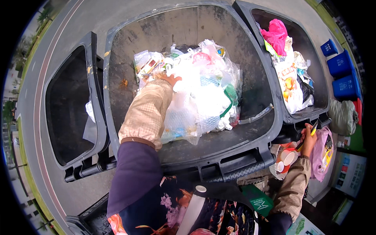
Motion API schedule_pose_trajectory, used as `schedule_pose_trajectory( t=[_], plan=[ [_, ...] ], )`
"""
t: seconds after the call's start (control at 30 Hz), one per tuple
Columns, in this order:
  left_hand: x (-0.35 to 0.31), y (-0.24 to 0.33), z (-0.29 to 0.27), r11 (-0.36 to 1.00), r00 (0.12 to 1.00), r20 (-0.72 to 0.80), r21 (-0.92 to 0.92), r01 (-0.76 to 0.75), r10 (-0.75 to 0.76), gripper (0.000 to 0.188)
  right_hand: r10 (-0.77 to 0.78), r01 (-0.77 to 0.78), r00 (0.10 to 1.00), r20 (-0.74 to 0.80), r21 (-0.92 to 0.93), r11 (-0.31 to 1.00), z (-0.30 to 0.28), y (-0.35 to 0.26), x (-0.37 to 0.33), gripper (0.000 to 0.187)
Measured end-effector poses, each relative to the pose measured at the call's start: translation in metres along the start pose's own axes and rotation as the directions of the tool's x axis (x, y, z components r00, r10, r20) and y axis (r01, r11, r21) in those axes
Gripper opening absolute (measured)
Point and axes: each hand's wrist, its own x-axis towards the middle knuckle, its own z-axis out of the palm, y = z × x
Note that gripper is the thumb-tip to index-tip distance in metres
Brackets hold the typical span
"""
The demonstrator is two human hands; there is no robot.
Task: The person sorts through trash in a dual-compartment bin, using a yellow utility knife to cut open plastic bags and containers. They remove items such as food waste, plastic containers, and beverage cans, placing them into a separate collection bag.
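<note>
My left hand [171, 79] reaches deep into the large grey bin [192, 23] in the middle. Its fingers look spread against the top left of a heap of rubbish [211, 98], partly washed out by glare. White and clear plastic bags, bubble wrap and a green strip [228, 101] make up much of that heap. At the right, below the right-hand bin, my right hand [309, 138] is closed round a slim yellow and black tool [314, 127]; its exact kind is unclear. Just left of this hand is a clear bag with paper cups [288, 157]; a pink bag [322, 158] hangs to its right.
A second bin [319, 74] at the right holds bags, with a bright pink bag [276, 36] on top. To the left stands a dark bin [94, 70] with white plastic inside. Blue bins [340, 64] and a pale full sack [342, 116] stand far right.
</note>
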Motion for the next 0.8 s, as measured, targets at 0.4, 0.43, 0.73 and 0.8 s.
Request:
schedule_pose_trajectory(
  t=[0.4, 0.43, 0.73, 0.8],
  plan=[
    [-0.105, 0.046, -0.048, 0.992, 0.867, -0.494, -0.054, -0.110, 0.070, 0.046, -0.051, 0.060, 0.996, 0.073, -0.124, 0.991, 0.003, 0.012, 0.017, 0.017],
    [-0.118, 0.048, -0.067, 0.994, 0.845, -0.533, -0.055, -0.091, 0.048, 0.047, -0.054, 0.065, 0.996, 0.078, -0.151, 0.986, -0.001, 0.018, 0.021, 0.017],
    [-0.251, -0.047, -0.167, 0.899, 0.386, -0.843, -0.432, -0.069, -0.375, 0.033, -0.063, 0.085, 0.984, 0.169, -0.129, 0.988, -0.003, 0.019, 0.029, 0.021],
    [-0.289, -0.099, -0.164, 0.965, 0.226, -0.945, -0.204, 0.162, -0.238, 0.033, -0.050, 0.072, 0.984, 0.169, -0.129, 0.989, -0.006, 0.020, 0.029, 0.022]
  ],
)
